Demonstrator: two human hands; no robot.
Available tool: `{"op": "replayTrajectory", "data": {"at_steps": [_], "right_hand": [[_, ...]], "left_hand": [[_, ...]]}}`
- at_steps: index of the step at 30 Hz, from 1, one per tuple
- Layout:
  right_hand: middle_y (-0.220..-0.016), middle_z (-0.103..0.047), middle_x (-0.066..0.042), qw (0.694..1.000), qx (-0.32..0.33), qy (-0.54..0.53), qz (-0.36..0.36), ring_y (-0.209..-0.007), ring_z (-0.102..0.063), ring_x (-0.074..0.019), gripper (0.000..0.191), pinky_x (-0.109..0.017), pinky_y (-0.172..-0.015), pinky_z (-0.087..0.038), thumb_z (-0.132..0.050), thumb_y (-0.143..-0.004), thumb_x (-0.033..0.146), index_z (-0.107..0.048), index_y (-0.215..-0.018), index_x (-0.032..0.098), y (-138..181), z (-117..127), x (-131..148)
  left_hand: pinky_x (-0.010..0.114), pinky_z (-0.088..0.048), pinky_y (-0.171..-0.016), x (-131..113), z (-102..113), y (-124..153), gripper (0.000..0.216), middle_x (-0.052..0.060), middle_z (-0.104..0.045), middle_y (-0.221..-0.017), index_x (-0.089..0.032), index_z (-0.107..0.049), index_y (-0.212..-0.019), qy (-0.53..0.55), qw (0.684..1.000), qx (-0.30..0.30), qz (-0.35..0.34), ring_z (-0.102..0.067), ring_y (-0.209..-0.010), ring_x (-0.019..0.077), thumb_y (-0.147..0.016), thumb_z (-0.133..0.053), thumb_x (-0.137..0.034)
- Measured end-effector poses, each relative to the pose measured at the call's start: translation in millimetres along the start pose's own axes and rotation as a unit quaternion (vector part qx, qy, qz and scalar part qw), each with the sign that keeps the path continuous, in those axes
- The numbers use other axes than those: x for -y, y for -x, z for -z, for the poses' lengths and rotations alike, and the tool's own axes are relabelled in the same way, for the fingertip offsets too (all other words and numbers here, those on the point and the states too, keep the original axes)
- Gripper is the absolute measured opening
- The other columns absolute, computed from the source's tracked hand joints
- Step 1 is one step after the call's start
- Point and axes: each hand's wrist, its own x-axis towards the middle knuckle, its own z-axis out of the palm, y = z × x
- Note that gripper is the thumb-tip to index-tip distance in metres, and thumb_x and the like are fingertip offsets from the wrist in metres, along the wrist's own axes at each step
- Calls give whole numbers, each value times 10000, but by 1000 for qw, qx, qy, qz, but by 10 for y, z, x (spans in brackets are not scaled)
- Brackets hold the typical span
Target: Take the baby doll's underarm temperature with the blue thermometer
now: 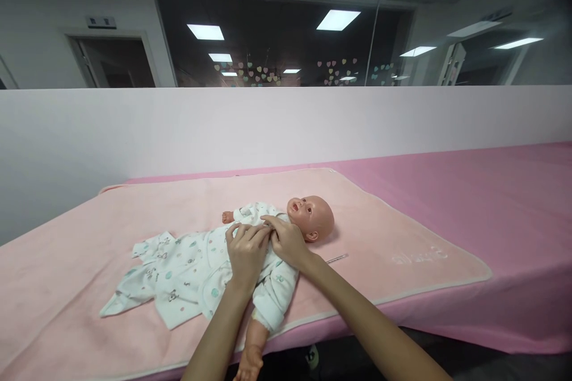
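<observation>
A baby doll (320, 214) lies on its back with its bald head to the right, dressed in a white printed baby outfit (192, 262). On the doll's chest, my left hand (248, 244) and my right hand (286, 238) meet with fingers bent and pressed together at the front of the outfit. What the fingertips pinch is hidden, though the cloth lies right under them. One doll arm (252, 348) sticks out of its sleeve toward me, past the table edge. The outfit's legs spread flat to the left.
Under the doll is a peach blanket (375, 250) with a pale border, on a pink-covered table (504, 214). A thin clear stick, perhaps a thermometer (337, 259), lies beside the doll's head. A white partition (268, 131) rises behind the table.
</observation>
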Motion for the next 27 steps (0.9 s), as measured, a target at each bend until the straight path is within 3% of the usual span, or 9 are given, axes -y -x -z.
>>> {"op": "replayTrajectory", "data": {"at_steps": [9, 18, 27], "right_hand": [[-976, -669, -23, 989, -88, -102, -54, -829, -646, -147, 440, -268, -754, -513, -366, -816, 95, -422, -1231, 230, 127, -87, -69], [-991, -652, -93, 988, -119, -77, -54, -915, -634, -171, 282, -278, -759, -522, -356, -845, 137, -482, -1094, 177, 181, -134, -85], [-780, -644, -57, 978, -142, -97, -120, -704, -651, -173, 137, -272, -624, -520, -408, -859, 228, -451, -979, 178, 200, -177, -92]], "left_hand": [[342, -285, -767, -37, 3, 3, 105, -50, -592, -508, -212, -576, -671, -20, 999, -30, 25, -524, -609, 139, -775, -585, -209], [331, -304, -749, -44, -11, -1, 113, -35, -662, -652, -192, -500, -779, -1, 999, -42, 19, -553, -612, 133, -765, -604, -233], [348, -292, -761, -55, -1, 33, 57, -23, -658, -636, -200, -502, -780, 1, 999, -22, 26, -554, -617, 149, -800, -549, -225]]}}
